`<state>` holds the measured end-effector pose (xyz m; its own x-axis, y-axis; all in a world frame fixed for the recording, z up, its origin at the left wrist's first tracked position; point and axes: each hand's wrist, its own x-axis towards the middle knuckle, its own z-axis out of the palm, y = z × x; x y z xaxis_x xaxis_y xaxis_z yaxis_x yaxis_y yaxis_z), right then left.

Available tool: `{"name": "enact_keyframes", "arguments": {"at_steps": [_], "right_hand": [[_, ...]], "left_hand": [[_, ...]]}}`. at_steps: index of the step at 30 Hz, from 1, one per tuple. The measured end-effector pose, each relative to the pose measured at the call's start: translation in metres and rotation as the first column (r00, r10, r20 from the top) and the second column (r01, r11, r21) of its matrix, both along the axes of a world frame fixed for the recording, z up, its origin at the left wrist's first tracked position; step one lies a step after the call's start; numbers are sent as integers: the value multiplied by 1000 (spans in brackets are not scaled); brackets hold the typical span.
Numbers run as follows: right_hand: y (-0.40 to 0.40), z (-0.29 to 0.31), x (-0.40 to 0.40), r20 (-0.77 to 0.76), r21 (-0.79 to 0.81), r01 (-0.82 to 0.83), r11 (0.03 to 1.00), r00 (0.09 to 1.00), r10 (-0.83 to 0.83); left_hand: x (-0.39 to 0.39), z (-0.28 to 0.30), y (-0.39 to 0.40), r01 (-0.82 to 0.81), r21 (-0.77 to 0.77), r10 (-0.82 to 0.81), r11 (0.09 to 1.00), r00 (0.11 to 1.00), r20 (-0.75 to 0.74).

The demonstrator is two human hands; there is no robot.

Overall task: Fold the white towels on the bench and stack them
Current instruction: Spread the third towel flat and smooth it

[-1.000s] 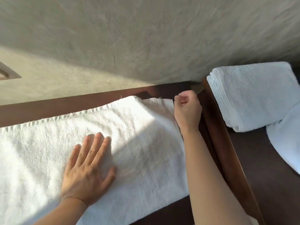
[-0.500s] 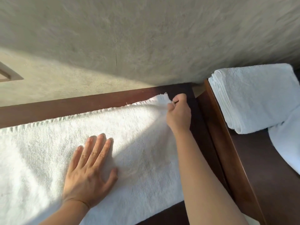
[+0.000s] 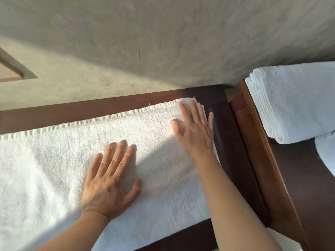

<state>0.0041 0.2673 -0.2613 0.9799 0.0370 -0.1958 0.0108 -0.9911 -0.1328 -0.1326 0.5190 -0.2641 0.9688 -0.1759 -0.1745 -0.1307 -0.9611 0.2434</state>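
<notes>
Now the white towel lies spread along the dark wooden counter below the wall, its stitched far hem straight, sunlight across its middle. The left hand presses flat at the centre, fingers open. The right hand, which half a second ago pinched the far right corner, now rests flat on that corner with fingers splayed, holding nothing. A stack of folded towels sits on the adjoining surface to the right.
</notes>
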Motion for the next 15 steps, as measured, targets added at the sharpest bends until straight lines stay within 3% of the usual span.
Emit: {"name": "enact_keyframes", "arguments": {"at_steps": [2,4,6,8,9,10,12,15], "right_hand": [[-8,3,13,-12,-10,145,989,989,-145],[6,5,4,89,-33,213,976,974,-210],[35,5,-24,153,37,22,999,988,-28],[48,-1,-54,109,44,-283,958,955,277],[41,-2,-56,77,23,-351,936,934,349],[26,-3,-48,59,20,-337,941,940,335],[-7,-2,-22,37,-7,-125,992,991,125],[-19,6,-4,48,-54,148,987,988,-146]], "left_hand": [[0,-1,0,2,13,-2,1000,1000,0],[0,-2,0,0,16,0,1000,1000,2],[-1,-2,0,-4,24,4,1000,1000,8],[-2,-2,0,-9,19,9,1000,1000,11],[-2,-3,0,-12,17,11,1000,1000,17],[-2,-4,0,-10,18,10,1000,1000,22],[0,-5,0,-9,21,8,1000,999,31],[-1,-5,0,-6,37,5,999,1000,26]]}}
